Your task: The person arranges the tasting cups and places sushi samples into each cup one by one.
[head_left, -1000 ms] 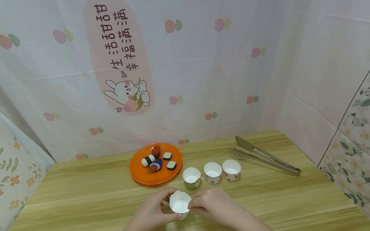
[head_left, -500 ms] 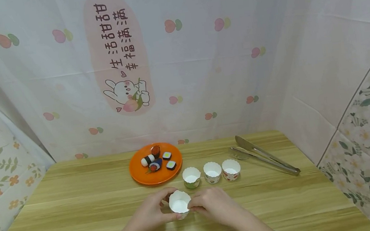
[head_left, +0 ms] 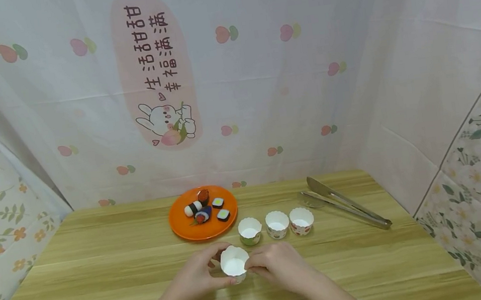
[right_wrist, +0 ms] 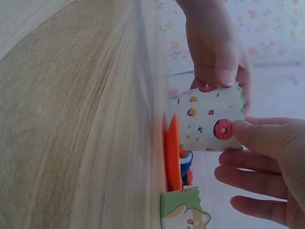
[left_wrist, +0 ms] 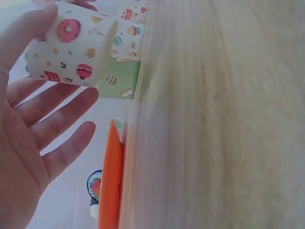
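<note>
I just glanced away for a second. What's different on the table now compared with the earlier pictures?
Nothing has visibly changed in the head view; any shift is too slight to tell. The left hand and right hand are still holding the same paper cup, with nothing taken up or let go. The three other cups, the orange plate of sushi pieces and the tongs stayed put.

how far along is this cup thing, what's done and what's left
Looks done: three cups stand roughly in a row near the plate. In hand: a fourth cup, held above the table by the left hand and right hand. Likely left: setting it down, then perhaps filling: all four look empty, the sushi sits on the plate, and neither hand touches the tongs.
</note>
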Action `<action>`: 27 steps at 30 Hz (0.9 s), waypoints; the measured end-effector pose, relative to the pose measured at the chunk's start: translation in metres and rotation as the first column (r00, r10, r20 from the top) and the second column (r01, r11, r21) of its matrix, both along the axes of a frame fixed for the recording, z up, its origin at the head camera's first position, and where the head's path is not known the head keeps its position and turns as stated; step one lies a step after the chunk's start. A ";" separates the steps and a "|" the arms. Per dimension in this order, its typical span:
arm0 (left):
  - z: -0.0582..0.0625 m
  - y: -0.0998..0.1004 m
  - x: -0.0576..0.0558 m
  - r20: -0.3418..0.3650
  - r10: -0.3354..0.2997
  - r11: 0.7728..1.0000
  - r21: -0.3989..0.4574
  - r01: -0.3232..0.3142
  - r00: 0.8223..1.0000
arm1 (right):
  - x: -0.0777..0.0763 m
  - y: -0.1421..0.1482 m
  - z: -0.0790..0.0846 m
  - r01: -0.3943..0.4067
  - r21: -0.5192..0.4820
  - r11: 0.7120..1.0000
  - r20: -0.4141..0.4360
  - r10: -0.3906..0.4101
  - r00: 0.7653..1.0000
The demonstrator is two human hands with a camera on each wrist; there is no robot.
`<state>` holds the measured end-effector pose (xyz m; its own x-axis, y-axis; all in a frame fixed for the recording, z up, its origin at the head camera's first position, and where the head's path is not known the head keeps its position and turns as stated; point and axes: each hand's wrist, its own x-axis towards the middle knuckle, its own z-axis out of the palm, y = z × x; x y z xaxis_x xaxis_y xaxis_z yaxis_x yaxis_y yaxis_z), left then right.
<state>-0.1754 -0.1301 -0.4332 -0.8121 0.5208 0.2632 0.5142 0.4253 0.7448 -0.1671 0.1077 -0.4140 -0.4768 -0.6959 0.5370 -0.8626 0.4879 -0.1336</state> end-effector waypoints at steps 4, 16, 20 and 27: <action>0.000 0.000 0.001 -0.007 -0.002 1.000 0.007 0.002 1.000 | 0.000 0.000 0.001 -0.013 -0.020 1.000 -0.018 0.012 1.000; 0.001 0.001 0.001 0.023 -0.010 1.000 0.018 0.009 1.000 | -0.001 0.002 0.002 -0.026 -0.038 0.999 -0.004 0.025 1.000; 0.001 0.001 0.000 0.019 -0.017 1.000 0.021 0.017 1.000 | -0.001 0.002 0.002 -0.040 -0.045 0.998 -0.012 0.040 0.999; 0.002 0.001 0.001 -0.002 -0.019 1.000 0.019 0.019 1.000 | -0.001 0.002 0.003 -0.047 -0.053 0.998 -0.003 0.047 0.999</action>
<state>-0.1748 -0.1289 -0.4315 -0.8014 0.5313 0.2748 0.5237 0.4013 0.7515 -0.1682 0.1096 -0.4113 -0.4435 -0.6879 0.5745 -0.8845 0.4394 -0.1566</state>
